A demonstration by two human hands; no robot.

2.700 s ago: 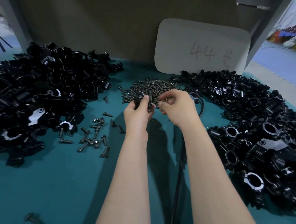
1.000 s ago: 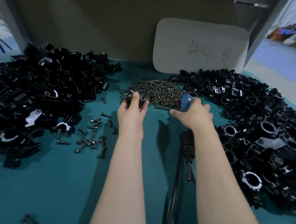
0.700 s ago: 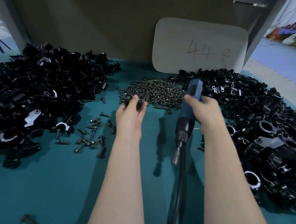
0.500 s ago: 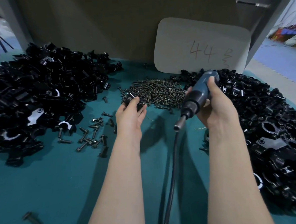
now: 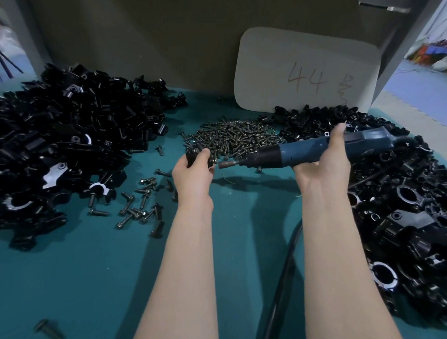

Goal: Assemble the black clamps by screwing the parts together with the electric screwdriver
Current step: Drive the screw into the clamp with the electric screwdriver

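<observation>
My left hand (image 5: 192,172) grips a small black clamp (image 5: 193,153) above the green table, just in front of the screw heap (image 5: 237,139). My right hand (image 5: 323,168) holds the blue electric screwdriver (image 5: 313,152) level, its fingers curled round the body. The bit tip (image 5: 223,165) points left and sits right beside the clamp. Whether the bit touches a screw is hidden by my left fingers. The screwdriver's black cable (image 5: 279,284) runs down between my forearms.
A big pile of black clamp parts (image 5: 58,142) fills the left side; another pile (image 5: 402,203) fills the right. Loose bolts (image 5: 138,203) lie scattered left of my left arm, one bolt (image 5: 47,329) near the front. A white card marked 44 (image 5: 306,71) leans against the back wall.
My right hand has lifted the screwdriver off the table and swung it from upright to level, bringing the bit leftward to the clamp. My left hand has kept the clamp nearly still.
</observation>
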